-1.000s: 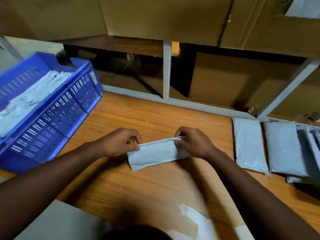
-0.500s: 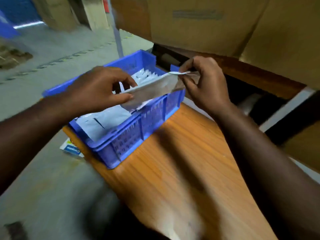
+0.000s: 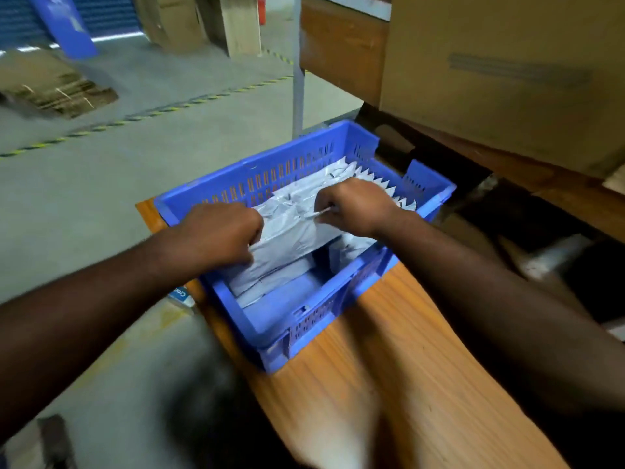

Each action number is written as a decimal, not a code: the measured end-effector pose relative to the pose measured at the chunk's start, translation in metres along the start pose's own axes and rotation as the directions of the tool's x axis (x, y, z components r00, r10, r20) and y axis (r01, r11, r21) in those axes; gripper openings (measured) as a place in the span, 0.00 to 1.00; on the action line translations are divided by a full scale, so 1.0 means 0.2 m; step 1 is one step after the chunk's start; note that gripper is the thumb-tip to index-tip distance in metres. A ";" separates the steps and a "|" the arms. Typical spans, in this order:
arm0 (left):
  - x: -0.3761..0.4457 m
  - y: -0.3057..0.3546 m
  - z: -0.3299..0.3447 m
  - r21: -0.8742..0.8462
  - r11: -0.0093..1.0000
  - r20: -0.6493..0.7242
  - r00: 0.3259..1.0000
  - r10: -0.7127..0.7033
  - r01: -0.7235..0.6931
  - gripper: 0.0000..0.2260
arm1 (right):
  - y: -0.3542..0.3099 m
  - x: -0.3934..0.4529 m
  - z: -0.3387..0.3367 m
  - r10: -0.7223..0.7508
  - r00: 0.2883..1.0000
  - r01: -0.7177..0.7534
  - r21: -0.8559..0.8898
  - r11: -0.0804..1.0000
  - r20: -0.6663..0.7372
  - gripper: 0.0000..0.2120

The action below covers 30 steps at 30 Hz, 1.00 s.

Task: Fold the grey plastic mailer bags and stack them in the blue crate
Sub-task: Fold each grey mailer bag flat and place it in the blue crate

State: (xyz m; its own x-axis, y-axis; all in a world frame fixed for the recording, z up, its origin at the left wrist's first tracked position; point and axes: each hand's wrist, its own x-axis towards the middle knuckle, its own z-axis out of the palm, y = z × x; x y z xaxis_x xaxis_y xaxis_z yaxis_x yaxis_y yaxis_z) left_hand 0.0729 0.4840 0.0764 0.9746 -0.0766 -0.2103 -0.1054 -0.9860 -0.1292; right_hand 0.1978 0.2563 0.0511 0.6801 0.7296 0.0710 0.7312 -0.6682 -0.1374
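The folded grey mailer bag [image 3: 291, 231] sits inside the blue crate [image 3: 304, 319], lying across the top of the other bags already packed there. The left hand [image 3: 220, 235] has its fingers curled down over the bag's left end, gripping it, while the right hand [image 3: 355, 208] pinches the bag's upper right edge between thumb and fingers. Both hands are down within the crate's walls, set apart at the two ends of the bag.

Behind the held bag, a row of folded bags [image 3: 375, 181] stands on edge along the far side of the crate, their corners showing as a line of small white points. Below the held bag, nearer the crate's front wall, more flat bags [image 3: 270, 282] lie on the crate floor, with a bare blue patch of floor beside them.

The crate rests at the end of a wooden surface [image 3: 406, 384], its left corner close to the surface's edge. Past that edge is a grey concrete floor [image 3: 101, 198] crossed by a yellow-and-black striped line [image 3: 142, 115]. A large cardboard box [image 3: 507, 72] sits on a wooden shelf above and to the right of the crate. A small printed card [image 3: 181, 294] lies on the floor just beside the crate's left side.
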 end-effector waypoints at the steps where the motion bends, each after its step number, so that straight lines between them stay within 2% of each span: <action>1: 0.02 0.02 0.02 0.089 0.996 0.004 1.000 -0.005 0.005 0.08 | 0.00 0.02 0.03 -0.005 0.998 0.004 0.023 1.000 0.065 0.09; 2: 0.02 0.04 0.05 0.147 0.989 0.020 1.000 -0.005 0.002 0.07 | -0.01 0.03 0.06 -0.017 0.991 0.012 0.035 0.999 0.132 0.09; 3: 0.04 0.06 0.07 0.183 0.983 0.043 0.999 -0.003 -0.005 0.09 | -0.01 0.03 0.09 -0.027 0.981 0.022 0.032 0.999 0.191 0.09; 6: 0.10 0.05 0.11 0.199 0.980 0.130 0.991 -0.018 -0.008 0.12 | 0.01 0.04 0.16 -0.020 0.946 0.036 -0.043 0.998 0.324 0.14; 9: 0.18 0.00 0.16 0.126 0.992 0.245 0.968 -0.047 0.016 0.13 | 0.04 0.07 0.18 -0.028 0.943 0.089 -0.171 0.981 0.331 0.20; 13: 0.22 -0.03 0.22 0.158 0.987 0.264 0.962 -0.076 0.034 0.12 | 0.03 0.17 0.19 -0.040 0.918 0.131 -0.207 0.970 0.394 0.20; 16: 0.23 -0.04 0.24 0.190 0.981 0.285 0.954 -0.090 0.036 0.12 | -0.01 0.23 0.19 -0.030 0.911 0.148 -0.259 0.954 0.411 0.17; 19: 0.25 -0.05 0.27 0.206 0.978 0.318 0.944 -0.085 0.018 0.17 | -0.08 0.25 0.21 -0.008 0.915 0.168 -0.365 0.916 0.404 0.11; 23: 0.28 -0.07 0.28 0.178 0.984 0.359 0.932 -0.052 -0.013 0.18 | -0.11 0.27 0.24 -0.037 0.907 0.235 -0.432 0.871 0.420 0.09; 25: 0.28 -0.09 0.26 0.126 0.992 0.392 0.920 -0.023 -0.029 0.15 | -0.10 0.27 0.23 -0.008 0.910 0.194 -0.409 0.892 0.414 0.11; 27: 0.29 -0.12 0.23 0.078 0.997 0.440 0.898 -0.011 -0.026 0.18 | -0.11 0.26 0.20 0.101 0.905 0.069 -0.376 0.924 0.414 0.14; 29: 0.31 -0.15 0.23 0.060 0.998 0.463 0.886 0.004 -0.036 0.21 | -0.14 0.24 0.19 0.262 0.885 -0.179 -0.238 0.955 0.384 0.15; 30: 0.33 -0.16 0.23 0.055 0.998 0.461 0.887 0.010 -0.040 0.22 | -0.17 0.23 0.18 0.347 0.858 -0.341 -0.085 0.936 0.379 0.13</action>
State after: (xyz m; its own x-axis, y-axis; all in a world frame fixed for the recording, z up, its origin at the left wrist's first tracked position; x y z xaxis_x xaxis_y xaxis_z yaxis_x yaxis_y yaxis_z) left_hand 0.1312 0.5182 0.0225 0.7728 -0.0099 -0.6346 -0.1552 -0.9725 -0.1739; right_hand 0.2021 0.3174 0.0230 0.8172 0.4495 -0.3607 0.4574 -0.8866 -0.0686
